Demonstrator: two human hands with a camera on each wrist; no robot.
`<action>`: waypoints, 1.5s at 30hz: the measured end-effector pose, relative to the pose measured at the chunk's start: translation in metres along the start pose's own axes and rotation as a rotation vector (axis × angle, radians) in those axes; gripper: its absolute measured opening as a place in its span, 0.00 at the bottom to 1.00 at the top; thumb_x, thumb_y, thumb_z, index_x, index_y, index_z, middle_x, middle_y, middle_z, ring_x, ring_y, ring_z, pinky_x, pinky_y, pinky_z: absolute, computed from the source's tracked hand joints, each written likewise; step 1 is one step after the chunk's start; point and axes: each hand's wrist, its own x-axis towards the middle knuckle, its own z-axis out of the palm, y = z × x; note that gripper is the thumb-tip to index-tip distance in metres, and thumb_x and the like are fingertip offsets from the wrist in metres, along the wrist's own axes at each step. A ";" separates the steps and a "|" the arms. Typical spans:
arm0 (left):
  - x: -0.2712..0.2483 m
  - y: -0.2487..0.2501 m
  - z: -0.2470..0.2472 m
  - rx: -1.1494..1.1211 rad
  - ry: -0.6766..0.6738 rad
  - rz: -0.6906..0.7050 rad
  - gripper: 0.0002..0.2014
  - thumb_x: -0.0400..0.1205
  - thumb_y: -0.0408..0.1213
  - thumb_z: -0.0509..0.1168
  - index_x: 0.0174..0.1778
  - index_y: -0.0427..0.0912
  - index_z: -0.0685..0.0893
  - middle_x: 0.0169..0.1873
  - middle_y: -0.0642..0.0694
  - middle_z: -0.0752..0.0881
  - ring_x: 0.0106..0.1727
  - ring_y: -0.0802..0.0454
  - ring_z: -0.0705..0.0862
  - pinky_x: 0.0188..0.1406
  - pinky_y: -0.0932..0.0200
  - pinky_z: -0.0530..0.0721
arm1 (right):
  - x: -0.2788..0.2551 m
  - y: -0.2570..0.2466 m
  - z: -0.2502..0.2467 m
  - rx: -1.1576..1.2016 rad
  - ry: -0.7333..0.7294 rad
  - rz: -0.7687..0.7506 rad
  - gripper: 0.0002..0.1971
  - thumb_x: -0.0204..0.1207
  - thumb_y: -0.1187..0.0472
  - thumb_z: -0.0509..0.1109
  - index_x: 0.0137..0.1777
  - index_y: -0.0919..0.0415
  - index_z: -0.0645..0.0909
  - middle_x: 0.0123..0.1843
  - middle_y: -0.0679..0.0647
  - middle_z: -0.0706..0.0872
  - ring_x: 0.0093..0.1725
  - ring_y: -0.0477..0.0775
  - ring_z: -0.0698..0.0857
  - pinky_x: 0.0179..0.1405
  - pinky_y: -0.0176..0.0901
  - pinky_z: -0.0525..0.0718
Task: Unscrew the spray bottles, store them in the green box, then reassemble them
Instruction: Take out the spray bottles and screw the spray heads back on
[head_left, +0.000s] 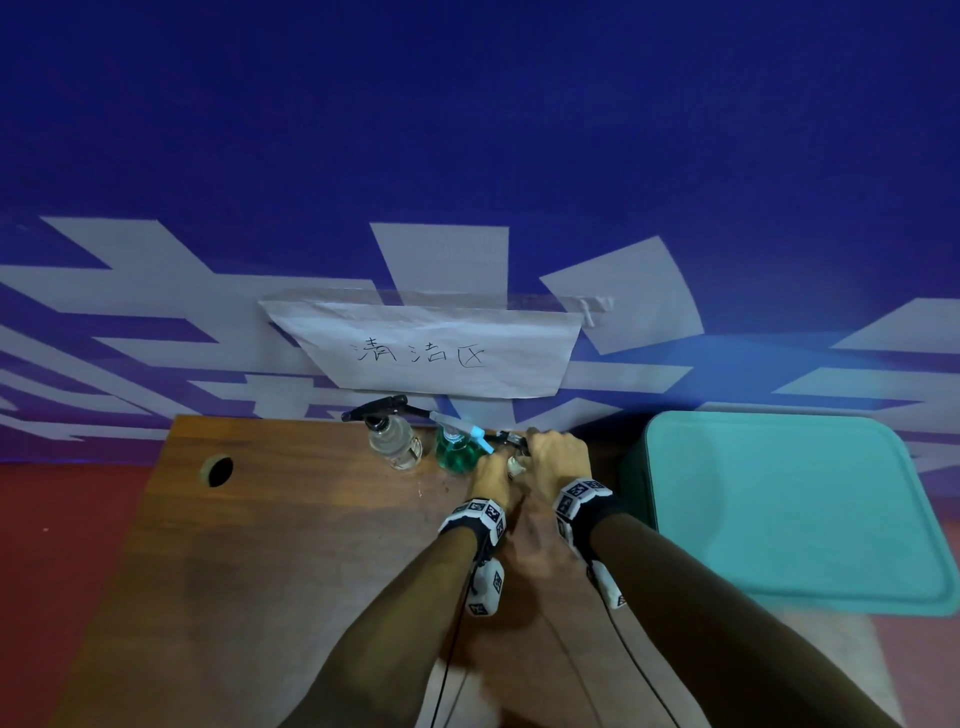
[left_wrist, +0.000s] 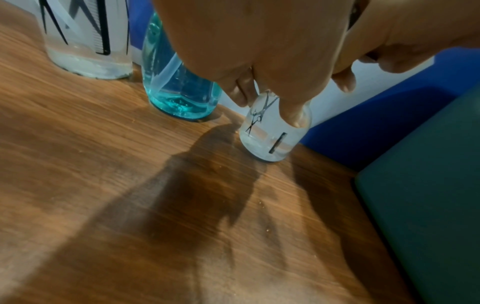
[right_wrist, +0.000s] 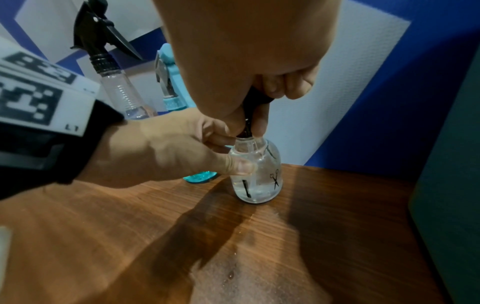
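A small clear spray bottle (right_wrist: 259, 179) with scissors printed on it stands on the wooden table (head_left: 291, 545) near its back right corner. My left hand (right_wrist: 182, 152) grips its body, thumb across the front. My right hand (right_wrist: 249, 82) grips the black spray head (right_wrist: 255, 98) on its neck from above. The same bottle (left_wrist: 272, 133) shows under my left fingers in the left wrist view. A turquoise spray bottle (head_left: 457, 449) and a larger clear bottle with a black trigger head (head_left: 392, 439) stand to its left, both with heads on. The green box (head_left: 789, 509) stands to the right with its lid on.
A paper sign with handwriting (head_left: 431, 353) is taped to the blue and white wall behind the table. A round cable hole (head_left: 217, 470) is in the table's left part. The box side (left_wrist: 428, 195) stands close to the table's right edge.
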 end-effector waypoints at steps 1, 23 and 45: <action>0.001 -0.001 0.000 0.001 -0.002 0.006 0.14 0.72 0.28 0.71 0.54 0.42 0.86 0.41 0.51 0.87 0.42 0.53 0.85 0.42 0.61 0.82 | 0.001 0.000 0.000 0.001 0.000 -0.005 0.14 0.78 0.47 0.66 0.56 0.56 0.79 0.52 0.55 0.89 0.51 0.61 0.88 0.44 0.46 0.80; -0.072 -0.044 -0.121 0.242 0.048 -0.154 0.18 0.86 0.36 0.65 0.72 0.35 0.81 0.63 0.38 0.86 0.67 0.39 0.83 0.67 0.52 0.79 | -0.012 -0.028 -0.050 0.081 0.137 -0.334 0.33 0.77 0.38 0.66 0.76 0.56 0.69 0.68 0.56 0.80 0.66 0.61 0.79 0.64 0.57 0.78; -0.005 -0.026 -0.112 0.072 -0.052 -0.177 0.30 0.76 0.34 0.78 0.74 0.45 0.76 0.67 0.45 0.85 0.65 0.43 0.84 0.68 0.49 0.82 | 0.046 -0.094 -0.056 -0.076 -0.159 -0.294 0.08 0.84 0.61 0.67 0.58 0.65 0.82 0.56 0.63 0.87 0.56 0.65 0.87 0.46 0.51 0.80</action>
